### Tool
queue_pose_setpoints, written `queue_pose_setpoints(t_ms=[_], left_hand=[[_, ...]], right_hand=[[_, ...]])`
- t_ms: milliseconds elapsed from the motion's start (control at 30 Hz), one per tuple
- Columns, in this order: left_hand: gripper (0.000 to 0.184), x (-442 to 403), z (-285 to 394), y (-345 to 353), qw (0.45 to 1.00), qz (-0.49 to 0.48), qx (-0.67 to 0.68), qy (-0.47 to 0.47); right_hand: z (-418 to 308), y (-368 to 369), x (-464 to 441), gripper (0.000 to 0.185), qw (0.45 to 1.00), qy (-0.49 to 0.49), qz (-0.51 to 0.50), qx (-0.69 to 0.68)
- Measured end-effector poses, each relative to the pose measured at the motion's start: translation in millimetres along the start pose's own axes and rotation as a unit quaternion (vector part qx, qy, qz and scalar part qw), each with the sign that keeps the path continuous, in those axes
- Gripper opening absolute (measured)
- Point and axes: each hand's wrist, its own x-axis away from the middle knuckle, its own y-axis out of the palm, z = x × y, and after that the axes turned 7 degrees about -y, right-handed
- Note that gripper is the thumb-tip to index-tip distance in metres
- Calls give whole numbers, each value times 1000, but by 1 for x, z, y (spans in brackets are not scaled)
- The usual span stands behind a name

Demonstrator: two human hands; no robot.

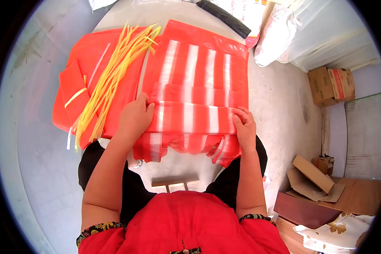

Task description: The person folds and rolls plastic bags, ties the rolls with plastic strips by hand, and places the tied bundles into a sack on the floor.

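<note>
Red-and-white striped plastic bags (pixel 189 76) lie on the table in front of me, the near part folded into a band across them. My left hand (pixel 136 115) is closed on the left edge of that fold, thumb along the plastic. At the right edge my right hand (pixel 244 128) pinches the same fold between thumb and fingers. Below the hands, the crumpled ends of the bags hang over the table's near edge. A bundle of yellow strips (pixel 114 78) lies left of the bags, on a stack of red plastic (pixel 78 51).
A folded red packet with a yellow band (pixel 74 93) lies at the left. A black roll (pixel 224 19) and a white plastic sack (pixel 277 36) are at the far right. Cardboard boxes (pixel 331 86) stand by the right wall, and an opened carton (pixel 311 180) sits lower right.
</note>
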Motion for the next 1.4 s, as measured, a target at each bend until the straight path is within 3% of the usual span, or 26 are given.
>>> queue_pose_setpoints(t_ms=[133,233,333,367,467,533,567,733,967,1067,1400], left_hand=[[29,3,10,-9,996,3,-91,-10],[27,5,13,-12,990,62,-115,47],[25,3,9,-10,963,116,-110,218],[27,4,9,-11,958,88,-89,258],[39,13,16,-7,932,19,-39,361],[51,22,19,2,911,-6,-21,412],[55,25,20,6,911,-21,-26,410],[71,30,23,7,918,-59,-55,388],[74,24,21,9,933,-48,-97,343],[74,24,22,4,940,-55,-105,319],[70,21,19,0,949,-61,-99,293]], right_hand=[[-1,0,-1,27,998,-27,-7,49],[-15,-1,0,29,992,-42,-16,119],[-41,-2,4,32,962,-70,-7,263],[-45,-2,7,33,944,-82,-1,321],[-43,-1,12,39,906,-251,-20,341],[-58,5,14,45,898,-290,-124,308],[-64,10,15,48,889,-308,-175,290],[-69,19,17,54,894,-264,-240,271],[-75,8,0,62,883,-225,-297,283],[-80,8,-2,64,887,-196,-304,287],[-80,10,-11,59,883,-230,-286,292]])
